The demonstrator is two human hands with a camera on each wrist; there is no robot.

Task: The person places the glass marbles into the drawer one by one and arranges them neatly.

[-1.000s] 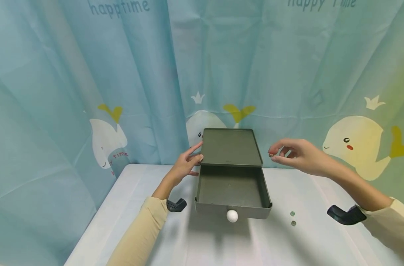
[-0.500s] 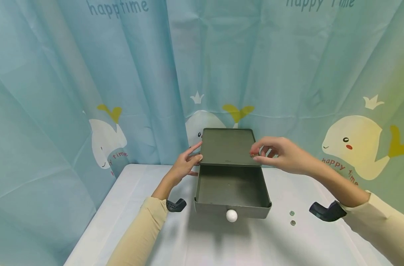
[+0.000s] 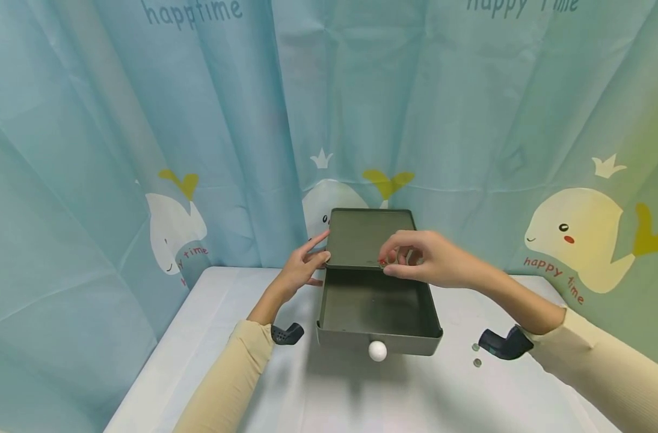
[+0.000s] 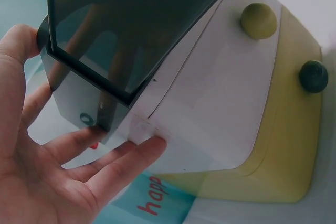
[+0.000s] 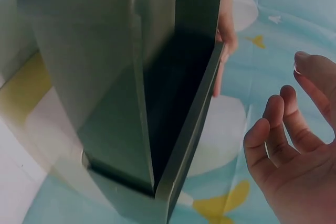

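A dark green drawer box (image 3: 372,237) stands on the table with its drawer (image 3: 345,341) pulled out; a white knob (image 3: 378,351) is on the front. My left hand (image 3: 295,273) rests against the box's left side, its fingers spread and fairly straight. In the left wrist view, thumb and fingers touch the box's casing (image 4: 79,100). My right hand (image 3: 434,261) is above the drawer's back part, near the top's front edge. Between thumb and index finger it pinches a small reddish, glass-like piece (image 3: 383,262), mostly hidden. No contents show inside the drawer.
Two small greenish round pieces (image 3: 476,355) lie on the white table (image 3: 242,385) right of the drawer. Under the green box, the left wrist view shows a white drawer (image 4: 226,87) and a yellow one (image 4: 294,145). A blue whale-print curtain (image 3: 231,120) hangs behind.
My right hand has moved left with the small reddish piece, from right of the box, across its top, then lower over the drawer. My left hand stays in place.
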